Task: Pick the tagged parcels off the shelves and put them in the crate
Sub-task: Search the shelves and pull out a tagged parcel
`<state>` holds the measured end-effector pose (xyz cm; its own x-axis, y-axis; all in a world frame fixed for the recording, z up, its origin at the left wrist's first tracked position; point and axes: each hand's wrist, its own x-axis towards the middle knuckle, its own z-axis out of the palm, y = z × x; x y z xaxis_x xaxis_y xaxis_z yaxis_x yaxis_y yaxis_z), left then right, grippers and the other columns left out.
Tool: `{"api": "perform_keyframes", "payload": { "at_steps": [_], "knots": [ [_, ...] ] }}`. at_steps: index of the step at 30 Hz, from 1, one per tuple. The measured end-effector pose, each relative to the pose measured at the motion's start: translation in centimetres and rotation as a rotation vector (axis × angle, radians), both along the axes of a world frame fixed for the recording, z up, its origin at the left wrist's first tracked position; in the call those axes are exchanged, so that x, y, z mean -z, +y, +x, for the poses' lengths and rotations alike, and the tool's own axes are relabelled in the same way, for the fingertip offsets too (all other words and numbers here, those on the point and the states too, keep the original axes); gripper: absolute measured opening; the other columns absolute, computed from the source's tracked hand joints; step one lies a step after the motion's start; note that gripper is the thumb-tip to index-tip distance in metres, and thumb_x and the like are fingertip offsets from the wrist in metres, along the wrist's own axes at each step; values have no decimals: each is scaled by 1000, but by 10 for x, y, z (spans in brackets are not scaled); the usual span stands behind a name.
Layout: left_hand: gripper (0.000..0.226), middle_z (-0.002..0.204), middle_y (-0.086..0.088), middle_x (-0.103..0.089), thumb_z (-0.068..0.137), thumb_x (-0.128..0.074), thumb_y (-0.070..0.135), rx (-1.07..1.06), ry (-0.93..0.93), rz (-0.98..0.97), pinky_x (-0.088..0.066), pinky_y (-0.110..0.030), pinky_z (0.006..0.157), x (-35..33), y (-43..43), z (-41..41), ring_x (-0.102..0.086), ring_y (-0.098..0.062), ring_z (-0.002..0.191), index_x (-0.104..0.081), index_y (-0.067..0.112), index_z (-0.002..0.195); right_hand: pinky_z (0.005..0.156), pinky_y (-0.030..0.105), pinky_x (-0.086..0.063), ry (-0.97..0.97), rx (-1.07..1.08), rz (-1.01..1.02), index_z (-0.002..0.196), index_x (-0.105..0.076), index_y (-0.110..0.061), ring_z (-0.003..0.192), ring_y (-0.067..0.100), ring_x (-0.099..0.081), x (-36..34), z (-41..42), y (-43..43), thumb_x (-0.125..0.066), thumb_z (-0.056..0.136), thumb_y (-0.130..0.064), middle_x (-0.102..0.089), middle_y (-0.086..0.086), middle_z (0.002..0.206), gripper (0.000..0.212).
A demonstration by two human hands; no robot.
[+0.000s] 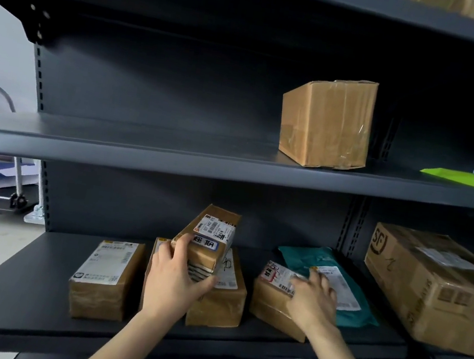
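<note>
Your left hand (176,277) has its fingers (183,240) wrapped around the near end of the tagged parcel (209,239): thumb on the right side, the rest over the top left edge. That parcel carries a white tag with blue border and handwritten characters. It's tilted up, far end raised, near end resting on the flat box (219,295) under it. Long axis runs away from you into the lower shelf (16,285), so a straight pull back towards you should clear it.

Your right hand (313,299) lies flat, fingers spread and not gripping, on the box with red writing (274,294), just right of the tagged parcel. Its fingertips reach onto the label of the teal mailer bag (334,281) behind. Slightly blurred, so I can't tell whether it's pressing or only resting.

Also relative to the tagged parcel: another labelled box (104,279) just left, a big carton (434,286) well right, a plain brown box (327,122) up on the shelf above.

Crate isn't in view. Left hand is clearly the one to carry; watch the flat box underneath doesn't drag out with it.
</note>
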<state>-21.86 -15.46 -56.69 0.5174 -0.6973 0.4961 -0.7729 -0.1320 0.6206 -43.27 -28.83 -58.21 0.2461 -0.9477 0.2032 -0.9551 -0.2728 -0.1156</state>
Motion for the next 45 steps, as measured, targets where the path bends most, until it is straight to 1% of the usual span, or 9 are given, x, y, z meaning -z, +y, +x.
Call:
{"api": "perform_keyframes", "payload": {
  "at_steps": [7,13,18,23,27,32,38,42,45],
  "knots": [
    [87,134,-3,-38,65,-72,58,6,-12,3,-44,-39,98,1,-1,0,-37,-22,125,-27,33,135,111,54,-16,108,-117,35,144,-14,-41,141,32,-19,22,37,0,-41,90,-52,-18,7,156,61],
    [86,132,-3,-39,64,-72,58,-4,-10,7,-45,-38,96,2,-1,1,-37,-22,123,-27,33,133,112,45,-17,-13,-296,-57,130,-41,-42,136,19,-31,29,20,2,-45,86,-53,-37,-8,147,46],
    [86,131,-3,-39,64,-72,59,-8,-8,18,-46,-40,95,0,-2,-1,-37,-23,123,-27,33,133,102,40,-36,-38,-110,-190,113,-54,-27,113,19,-52,16,19,14,-36,77,-74,-60,-5,118,62],
    [88,133,-4,-38,63,-73,59,-3,7,28,-46,-40,96,1,-2,2,-37,-23,125,-27,32,133,100,36,-31,-59,-154,-160,121,-51,-27,121,15,-48,23,20,23,-50,86,-42,-56,-8,126,38],
    [87,134,-3,-37,64,-74,57,-5,11,21,-44,-39,98,1,-3,3,-36,-23,126,-26,33,133,110,29,-21,-421,-396,18,113,-67,-25,128,5,-42,23,-2,14,-56,81,-1,-61,-13,124,41],
    [87,135,-5,-37,65,-74,55,-3,12,26,-44,-40,97,-1,-2,0,-36,-25,126,-26,31,134,103,19,-33,-820,-311,107,91,-74,-16,122,13,-47,26,-19,10,-46,78,20,-63,-5,116,48],
    [103,146,-6,-34,64,-56,76,67,109,-34,-39,-47,104,-4,4,1,-33,-26,135,-9,33,146,97,35,-40,-1184,118,443,132,-49,-9,122,26,-50,22,-4,9,-55,91,-31,-53,10,133,47],
    [95,146,-8,-42,73,-45,73,124,547,-122,-35,-47,110,-8,-2,11,-39,-25,135,-19,22,148,61,26,-42,-1231,205,691,104,-63,-9,81,18,-61,22,1,15,-59,86,-41,-68,4,88,37],
    [69,125,-6,-59,87,-44,58,139,667,-62,-45,-33,94,-7,-4,16,-53,-22,117,-44,12,137,56,24,-37,-1230,176,698,88,-63,-21,75,13,-60,25,3,16,-61,84,-41,-68,-2,79,20]
  ]
}}
